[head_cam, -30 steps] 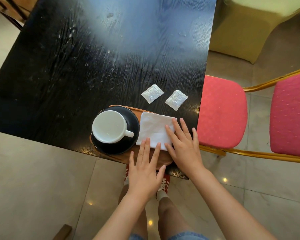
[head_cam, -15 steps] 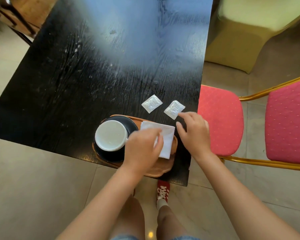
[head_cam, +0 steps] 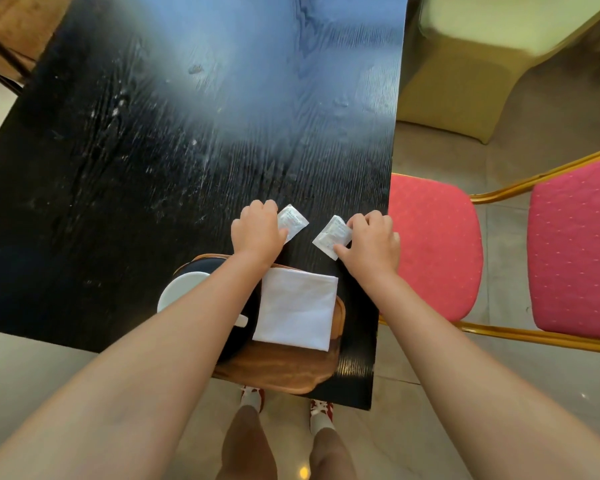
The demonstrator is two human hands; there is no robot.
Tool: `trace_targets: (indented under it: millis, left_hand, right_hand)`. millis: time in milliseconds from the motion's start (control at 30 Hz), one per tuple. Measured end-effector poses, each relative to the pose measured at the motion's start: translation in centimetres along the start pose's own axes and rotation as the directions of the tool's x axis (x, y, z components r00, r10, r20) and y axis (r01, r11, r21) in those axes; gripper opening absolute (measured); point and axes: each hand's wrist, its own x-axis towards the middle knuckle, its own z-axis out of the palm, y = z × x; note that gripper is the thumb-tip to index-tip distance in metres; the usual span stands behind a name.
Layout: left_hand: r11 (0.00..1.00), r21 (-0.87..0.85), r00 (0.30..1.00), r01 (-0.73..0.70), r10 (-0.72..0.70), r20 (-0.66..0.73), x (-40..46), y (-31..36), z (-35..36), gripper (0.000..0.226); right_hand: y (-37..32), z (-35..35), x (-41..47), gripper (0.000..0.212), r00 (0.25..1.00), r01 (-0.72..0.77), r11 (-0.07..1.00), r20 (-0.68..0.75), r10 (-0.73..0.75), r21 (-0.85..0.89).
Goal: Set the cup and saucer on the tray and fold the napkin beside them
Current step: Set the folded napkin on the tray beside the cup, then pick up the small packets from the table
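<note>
A wooden tray (head_cam: 278,368) lies at the table's near edge. On it a white cup (head_cam: 179,291) stands on a dark saucer (head_cam: 246,337), both mostly hidden by my left forearm. A folded white napkin (head_cam: 297,308) lies flat on the tray to the right of the saucer. Beyond the tray, two small white sachets rest on the table. My left hand (head_cam: 257,232) has its fingers curled on the left sachet (head_cam: 292,221). My right hand (head_cam: 373,244) pinches the right sachet (head_cam: 331,233) between thumb and fingers.
The black wooden table (head_cam: 187,133) stretches away beyond the tray. A red padded chair seat (head_cam: 433,244) stands close to the table's right edge, with a second red chair (head_cam: 575,244) further right. A yellow-covered chair (head_cam: 465,64) is at the back right.
Both hands left the napkin and moved forward over the tray to the two sachets. The napkin now lies flat and folded beside the saucer.
</note>
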Motion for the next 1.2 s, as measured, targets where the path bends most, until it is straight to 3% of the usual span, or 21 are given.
trace_targets:
  millis: [100, 167, 233, 300, 467, 567, 667, 767, 933, 1100, 1200]
  left_hand:
    - [0.998, -0.056, 1.0, -0.004, 0.005, 0.03, 0.5, -0.4, -0.4, 0.018]
    - [0.958, -0.278, 0.995, 0.067, -0.046, 0.084, 0.2, -0.5, -1.1, 0.011]
    - [0.832, -0.534, 0.985, 0.152, -0.08, 0.155, -0.7, -0.3, -2.1, 0.008]
    - [0.699, -0.687, 0.975, 0.197, -0.07, 0.209, -2.1, 0.1, -3.5, 0.004]
    - [0.496, -0.83, 0.96, 0.256, -0.031, 0.278, -7.1, 1.1, -6.8, 0.008]
    - [0.433, -0.853, 0.949, 0.291, -0.017, 0.315, -9.8, 1.3, -8.2, 0.014]
    - [0.405, -0.877, 0.955, 0.259, 0.032, 0.296, -12.2, 1.3, -9.5, 0.022]
    - [0.42, -0.892, 0.975, 0.166, 0.062, 0.211, -14.1, 1.2, -10.2, 0.026]
    - [0.393, -0.913, 0.983, 0.111, 0.094, 0.16, -15.7, 1.1, -10.7, 0.025]
    - [0.393, -0.912, 0.983, 0.119, 0.079, 0.163, -16.5, 0.7, -10.2, 0.022]
    - [0.517, -0.843, 0.983, 0.148, 0.02, 0.185, -16.9, 0.3, -9.4, 0.021]
  right_hand:
    - [-0.4, -0.1, 0.0, 0.023, 1.0, -0.023, 0.99, -0.014, 0.025, 0.139]
    - [-0.7, -1.0, -0.3, 0.02, 0.997, -0.071, 0.921, 0.019, 0.069, 0.382]
    - [-1.0, -2.5, -1.1, 0.018, 0.991, -0.135, 0.778, 0.087, 0.104, 0.613]
    - [-1.4, -4.3, -2.2, 0.014, 0.986, -0.165, 0.655, 0.145, 0.086, 0.737]
    - [-2.7, -8.4, -6.3, 0.014, 0.987, -0.127, 0.448, 0.158, -0.031, 0.885]
    - [-3.6, -9.8, -8.4, 0.011, 0.988, -0.104, 0.502, 0.146, -0.044, 0.859]
    - [-4.4, -10.5, -10.0, 0.011, 0.991, -0.071, 0.599, 0.123, -0.047, 0.798]
    - [-4.9, -10.6, -11.3, 0.015, 0.993, -0.066, 0.627, 0.114, -0.036, 0.776]
    - [-4.8, -10.8, -12.9, 0.023, 0.992, -0.123, 0.555, 0.097, 0.076, 0.823]
    - [-5.2, -10.4, -14.4, 0.011, 0.987, -0.149, 0.448, 0.16, 0.012, 0.881]
    - [-5.3, -9.5, -15.0, 0.008, 0.987, -0.158, 0.455, 0.144, 0.064, 0.876]
